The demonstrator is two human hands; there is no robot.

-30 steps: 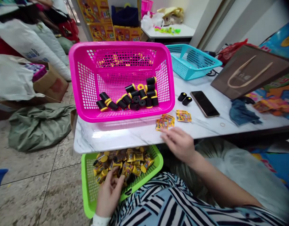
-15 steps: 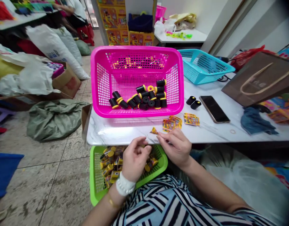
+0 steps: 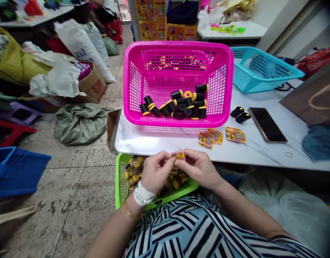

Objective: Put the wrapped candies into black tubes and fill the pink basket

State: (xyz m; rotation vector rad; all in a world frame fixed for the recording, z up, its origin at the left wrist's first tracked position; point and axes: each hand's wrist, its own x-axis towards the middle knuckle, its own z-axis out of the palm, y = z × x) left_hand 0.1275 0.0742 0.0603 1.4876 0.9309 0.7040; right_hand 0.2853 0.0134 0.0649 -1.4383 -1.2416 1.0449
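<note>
My left hand and my right hand meet over the near table edge, both pinching a small yellow-orange printed label between thumbs and fingers. Right under them a green basket holds many small yellow-and-black wrapped pieces; my left hand hides part of it. Beyond my hands, loose printed labels lie on the white table, with a neat stack of labels to their right. A pink basket stands tilted towards me, with several black cylinders with yellow ends inside.
Two black cylinders and a phone lie right of the pink basket. A blue basket and a brown paper bag stand farther right. Sacks and a blue bin are on the floor at left.
The label that my right hand was lifting at the table edge is now between both hands. My left hand has closed onto it. The view has swung left.
</note>
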